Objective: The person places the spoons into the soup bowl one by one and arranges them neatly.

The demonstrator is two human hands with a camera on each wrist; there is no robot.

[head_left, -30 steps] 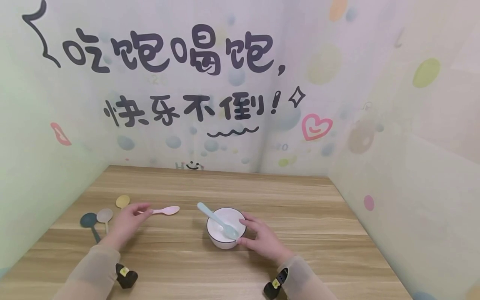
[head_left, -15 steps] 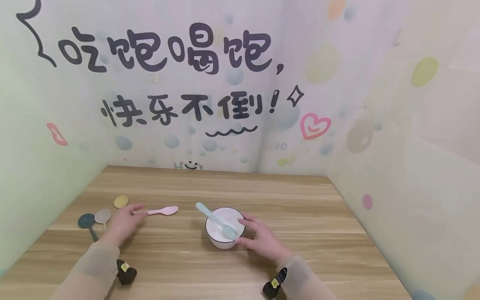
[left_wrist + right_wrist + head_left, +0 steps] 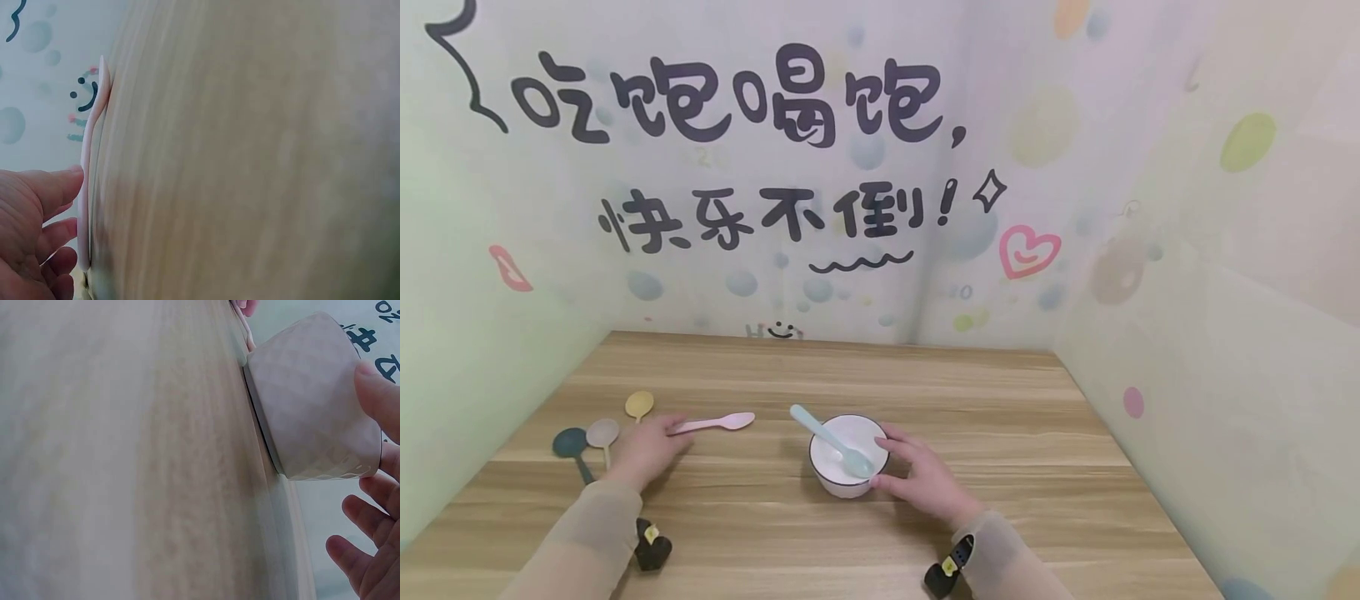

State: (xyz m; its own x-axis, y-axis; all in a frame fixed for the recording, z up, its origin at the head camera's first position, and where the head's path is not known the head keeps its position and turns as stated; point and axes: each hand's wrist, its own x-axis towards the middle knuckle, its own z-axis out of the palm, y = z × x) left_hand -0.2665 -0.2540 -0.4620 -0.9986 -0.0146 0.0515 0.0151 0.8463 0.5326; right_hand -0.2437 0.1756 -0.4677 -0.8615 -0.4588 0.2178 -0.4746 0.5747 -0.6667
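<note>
One light-blue spoon (image 3: 833, 439) already stands in the white bowl (image 3: 848, 455), its bowl end down inside and its handle slanting up and out over the left rim, so by the look of it one piece is placed and the others are not. The pink spoon (image 3: 712, 423) lies flat on the wooden worktop (image 3: 970, 433) left of the bowl, and the left hand (image 3: 643, 447) is at its handle end; in the left wrist view the thumb (image 3: 53, 187) touches the handle while the other fingers curl loosely beneath without closing round it, so the hand looks relaxed and has not yet taken hold. The right hand (image 3: 921, 477) sits against the bowl's right side, one fingertip (image 3: 378, 394) resting on the wall and the remaining fingers spread apart, steadying it more than gripping it. Three more spoons wait well to the left: a yellow spoon (image 3: 639, 405), a beige spoon (image 3: 602, 433) and a dark teal spoon (image 3: 569, 446), their handles partly hidden behind the left sleeve. Both wrist views are tipped sideways and blurred, so whether the bowl holds anything besides the spoon is hard to make out.
</note>
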